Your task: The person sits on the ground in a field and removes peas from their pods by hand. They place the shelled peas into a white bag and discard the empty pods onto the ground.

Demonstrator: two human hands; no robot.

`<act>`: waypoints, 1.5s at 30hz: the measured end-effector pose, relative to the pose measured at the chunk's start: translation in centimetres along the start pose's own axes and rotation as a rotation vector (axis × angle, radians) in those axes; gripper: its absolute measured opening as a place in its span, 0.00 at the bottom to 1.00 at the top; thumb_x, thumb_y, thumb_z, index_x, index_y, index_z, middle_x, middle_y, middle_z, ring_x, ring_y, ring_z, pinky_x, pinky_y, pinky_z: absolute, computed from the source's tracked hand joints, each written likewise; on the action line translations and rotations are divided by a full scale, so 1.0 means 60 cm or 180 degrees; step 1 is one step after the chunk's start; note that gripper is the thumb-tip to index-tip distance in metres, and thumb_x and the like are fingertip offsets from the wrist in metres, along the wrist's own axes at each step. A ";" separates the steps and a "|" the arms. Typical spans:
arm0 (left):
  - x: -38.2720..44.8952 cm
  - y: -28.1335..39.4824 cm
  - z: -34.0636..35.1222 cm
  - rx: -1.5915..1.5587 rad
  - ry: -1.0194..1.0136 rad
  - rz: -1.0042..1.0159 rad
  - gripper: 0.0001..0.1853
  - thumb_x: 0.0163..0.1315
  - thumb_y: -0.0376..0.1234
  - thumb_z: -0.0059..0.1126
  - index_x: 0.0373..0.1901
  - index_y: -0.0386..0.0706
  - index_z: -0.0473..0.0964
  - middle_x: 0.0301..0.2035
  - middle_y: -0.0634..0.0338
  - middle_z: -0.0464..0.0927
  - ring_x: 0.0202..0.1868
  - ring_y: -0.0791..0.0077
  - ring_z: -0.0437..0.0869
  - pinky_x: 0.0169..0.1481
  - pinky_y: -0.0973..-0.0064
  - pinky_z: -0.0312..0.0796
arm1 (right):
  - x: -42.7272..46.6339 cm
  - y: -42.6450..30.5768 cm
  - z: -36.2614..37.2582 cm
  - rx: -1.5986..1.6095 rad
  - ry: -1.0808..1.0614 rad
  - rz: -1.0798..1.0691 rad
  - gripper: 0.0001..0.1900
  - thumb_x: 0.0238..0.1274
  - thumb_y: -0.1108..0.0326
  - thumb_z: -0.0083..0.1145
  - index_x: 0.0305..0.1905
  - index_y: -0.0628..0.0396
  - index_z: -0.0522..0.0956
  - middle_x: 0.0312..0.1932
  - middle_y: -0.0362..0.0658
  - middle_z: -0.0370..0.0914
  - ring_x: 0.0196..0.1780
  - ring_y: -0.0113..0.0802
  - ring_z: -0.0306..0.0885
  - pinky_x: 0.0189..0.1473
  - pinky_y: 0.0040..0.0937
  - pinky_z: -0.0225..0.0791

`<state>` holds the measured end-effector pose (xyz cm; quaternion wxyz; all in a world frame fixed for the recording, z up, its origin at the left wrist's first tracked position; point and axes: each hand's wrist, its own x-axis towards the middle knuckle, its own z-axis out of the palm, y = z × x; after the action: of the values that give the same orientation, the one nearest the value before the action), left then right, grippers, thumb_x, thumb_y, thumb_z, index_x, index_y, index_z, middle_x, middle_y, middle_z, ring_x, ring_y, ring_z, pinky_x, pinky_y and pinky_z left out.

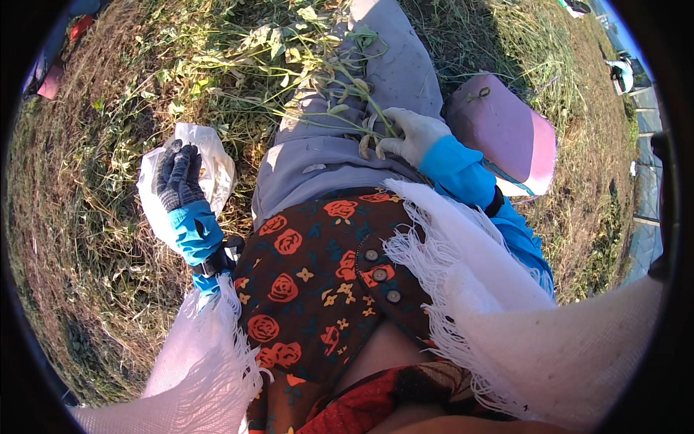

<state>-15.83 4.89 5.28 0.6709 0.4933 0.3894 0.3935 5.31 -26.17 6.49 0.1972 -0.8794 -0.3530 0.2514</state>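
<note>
My right hand (415,135), in a pale glove, grips the stem of an uprooted leafy plant (347,89) with pods that look like beans. The plant lies across my grey trousers (320,157), its leaves spreading toward the upper left. Several yellowish pods (364,146) hang beside the gloved fingers, and a loose pale pod (313,168) rests on my lap. On the left, my left hand (179,171) wears a dark grey knitted glove and is over the mouth of a white plastic bag (219,171). Its fingers lie close together; whether anything is between them is hidden.
A pink boxy object (496,127) with a cord sits beside my right leg. Dry grass and cut plants (97,228) cover the ground. Another person (621,73) is far off at the upper right, near panelled structures (648,179). A red object (81,27) shows at the upper left.
</note>
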 end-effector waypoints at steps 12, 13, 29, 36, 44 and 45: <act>0.013 -0.028 0.038 0.0366 -0.1029 -0.0072 0.13 0.55 0.23 0.55 0.44 0.32 0.73 0.39 0.51 0.78 0.40 0.64 0.81 0.48 0.72 0.75 | 0.043 0.005 -0.040 -0.0391 0.0027 -0.0290 0.20 0.50 0.55 0.59 0.46 0.53 0.74 0.38 0.47 0.77 0.44 0.47 0.74 0.44 0.41 0.68; 0.015 -0.030 0.045 0.0341 -0.1143 -0.0065 0.13 0.55 0.24 0.55 0.44 0.32 0.73 0.39 0.51 0.78 0.40 0.64 0.81 0.48 0.71 0.75 | 0.053 0.009 -0.051 -0.0330 0.0256 -0.0275 0.20 0.50 0.55 0.59 0.46 0.53 0.74 0.38 0.47 0.77 0.43 0.46 0.75 0.43 0.40 0.68; 0.019 -0.057 0.160 0.0598 -0.2521 -0.0588 0.13 0.54 0.20 0.56 0.42 0.34 0.75 0.39 0.54 0.79 0.40 0.70 0.80 0.48 0.75 0.74 | 0.194 0.039 0.036 0.1407 0.0256 -0.0724 0.23 0.48 0.70 0.62 0.53 0.54 0.72 0.34 0.40 0.76 0.37 0.30 0.75 0.38 0.28 0.70; -0.002 -0.104 0.267 0.1844 -0.3297 0.0032 0.13 0.56 0.29 0.58 0.44 0.38 0.76 0.37 0.55 0.80 0.39 0.71 0.80 0.46 0.75 0.72 | 0.197 0.004 0.000 0.2322 -0.0269 -0.0060 0.27 0.42 0.72 0.67 0.52 0.59 0.73 0.36 0.42 0.77 0.37 0.26 0.74 0.42 0.24 0.70; 0.010 -0.132 0.275 0.2910 -0.3735 0.0152 0.20 0.52 0.36 0.63 0.45 0.38 0.74 0.39 0.50 0.79 0.40 0.64 0.80 0.48 0.71 0.71 | 0.204 0.033 -0.003 0.2811 -0.0541 0.0230 0.23 0.44 0.68 0.68 0.50 0.56 0.76 0.37 0.40 0.78 0.35 0.26 0.73 0.40 0.23 0.69; 0.009 -0.129 0.274 0.2760 -0.3718 0.0115 0.21 0.52 0.38 0.63 0.46 0.38 0.74 0.40 0.49 0.78 0.41 0.60 0.80 0.48 0.69 0.71 | 0.200 0.028 -0.001 0.2688 -0.0475 0.0168 0.23 0.44 0.67 0.68 0.49 0.55 0.76 0.37 0.40 0.78 0.35 0.26 0.72 0.40 0.24 0.68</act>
<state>0.43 -2.06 1.14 0.5069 0.8508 0.0805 -0.1126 13.72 -18.65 2.03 0.5073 -0.7096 -0.2097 0.4417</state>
